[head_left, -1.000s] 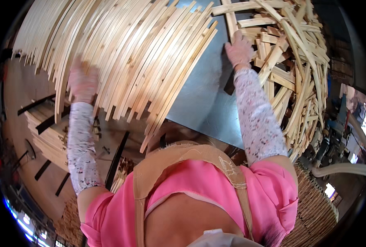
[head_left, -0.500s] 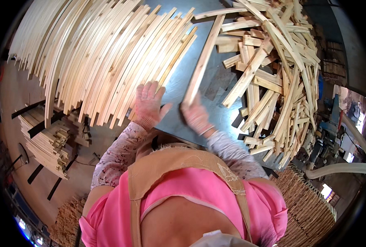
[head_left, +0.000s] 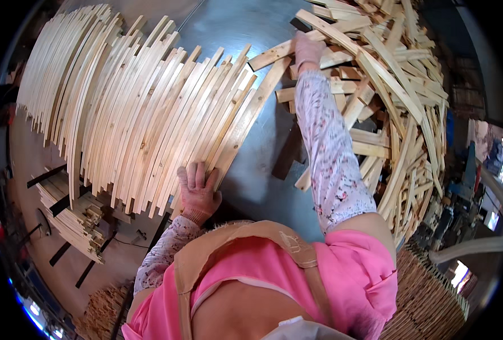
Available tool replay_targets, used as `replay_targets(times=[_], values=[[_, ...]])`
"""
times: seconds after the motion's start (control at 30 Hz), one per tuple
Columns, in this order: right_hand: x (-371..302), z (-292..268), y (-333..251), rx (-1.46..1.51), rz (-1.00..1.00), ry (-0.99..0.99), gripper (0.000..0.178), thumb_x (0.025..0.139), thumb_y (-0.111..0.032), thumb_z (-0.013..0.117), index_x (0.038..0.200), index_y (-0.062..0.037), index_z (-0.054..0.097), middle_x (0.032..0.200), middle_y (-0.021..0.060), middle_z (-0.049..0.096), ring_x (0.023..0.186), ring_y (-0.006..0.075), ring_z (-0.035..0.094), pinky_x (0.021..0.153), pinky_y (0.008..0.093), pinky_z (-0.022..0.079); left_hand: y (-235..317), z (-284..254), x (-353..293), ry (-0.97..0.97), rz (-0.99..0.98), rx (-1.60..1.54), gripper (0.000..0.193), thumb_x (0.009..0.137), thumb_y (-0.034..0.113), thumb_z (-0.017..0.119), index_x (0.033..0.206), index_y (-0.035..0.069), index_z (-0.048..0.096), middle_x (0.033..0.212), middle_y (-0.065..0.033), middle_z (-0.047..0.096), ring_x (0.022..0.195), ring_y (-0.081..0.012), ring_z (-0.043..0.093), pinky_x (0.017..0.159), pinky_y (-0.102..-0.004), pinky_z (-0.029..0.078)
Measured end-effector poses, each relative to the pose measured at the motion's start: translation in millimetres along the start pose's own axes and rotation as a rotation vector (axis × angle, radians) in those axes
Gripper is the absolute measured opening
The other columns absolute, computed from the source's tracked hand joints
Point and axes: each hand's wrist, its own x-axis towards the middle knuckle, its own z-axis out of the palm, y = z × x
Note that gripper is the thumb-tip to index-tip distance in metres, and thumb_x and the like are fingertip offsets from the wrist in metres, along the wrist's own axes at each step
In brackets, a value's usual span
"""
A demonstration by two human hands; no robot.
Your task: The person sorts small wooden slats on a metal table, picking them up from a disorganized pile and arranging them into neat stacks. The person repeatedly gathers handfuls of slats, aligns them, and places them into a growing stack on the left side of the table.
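In the head view, the left hand (head_left: 199, 192) lies at the near ends of a row of knotty softwood battens (head_left: 144, 113), its fingers extended over the wood rather than wrapped round a piece. The row slants across the left of a grey metal tabletop (head_left: 262, 170), its near ends jutting unevenly past the edge. The outermost batten (head_left: 245, 124) runs along the row's right side, its near end beside that hand's fingertips.

The right hand (head_left: 309, 50) reaches far forward over a short batten (head_left: 275, 55) at the edge of a loose pile of battens (head_left: 398, 96). Its fingers are hidden, so I cannot tell whether they grip it.

Each batten looks light and fairly stiff, probably hard to break by hand; the sawn edges may splinter. The smooth metal should let single pieces slide easily. A short one suits a grasp across its narrow sides near the middle; a long one, near an end while sliding. In the pile, crossing pieces could snag, so a free end seems the best hold.
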Motion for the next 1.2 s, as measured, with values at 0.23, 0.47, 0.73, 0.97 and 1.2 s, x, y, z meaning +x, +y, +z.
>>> replay_targets(times=[0.23,0.47,0.73,0.97,1.2], values=[[68,-40,53,-0.342,-0.108,-0.24,0.052,0.099,-0.034,0.066,0.129,0.0079,0.067,0.117,0.0286,0.075,0.118,0.0408,0.07,0.1,0.046,0.053,-4,-17,7,-0.029,0.042,-0.01,0.07,0.059,0.018,0.079,0.127,0.009,0.064,0.139,-0.0216,0.052,0.135,-0.045,0.049,0.112,-0.0697,0.034],[-64,-197,122,-0.716,-0.213,-0.151,0.065,0.085,-0.04,0.084,0.122,0.0105,0.065,0.112,0.0279,0.076,0.11,0.0422,0.073,0.094,0.0479,0.057,-14,12,-13,0.13,0.018,-0.039,0.052,0.066,0.02,0.077,0.117,0.008,0.072,0.148,-0.0185,0.056,0.144,-0.0392,0.047,0.124,-0.0627,0.032],[-376,-132,157,-0.526,-0.103,-0.481,0.061,0.098,-0.036,0.069,0.146,-0.0019,0.05,0.119,0.0295,0.071,0.106,0.0466,0.071,0.097,0.0513,0.053,-15,2,-71,-0.123,-0.127,-0.042,0.053,0.081,0.033,0.08,0.129,0.01,0.074,0.16,-0.0189,0.05,0.151,-0.0387,0.042,0.13,-0.0568,0.026],[-444,-66,141,-0.633,-0.179,-0.701,0.096,0.1,-0.054,0.063,0.166,0.003,0.023,0.131,0.0426,0.063,0.119,0.0592,0.062,0.102,0.0561,0.049,-181,-32,-119,0.695,-0.624,-0.073,0.064,0.086,0.029,0.085,0.139,0.0,0.064,0.143,-0.0224,0.064,0.128,-0.0398,0.064,0.113,-0.0491,0.049],[-390,-41,153,-0.43,-0.219,-0.498,0.084,0.099,-0.044,0.069,0.16,0.0037,0.037,0.145,0.0342,0.061,0.132,0.0492,0.059,0.111,0.0459,0.045,-386,-63,-118,0.833,-1.18,-1.101,0.067,0.097,0.054,0.072,0.131,-0.004,0.069,0.113,-0.0127,0.072,0.094,-0.0238,0.068,0.071,-0.0388,0.058]])
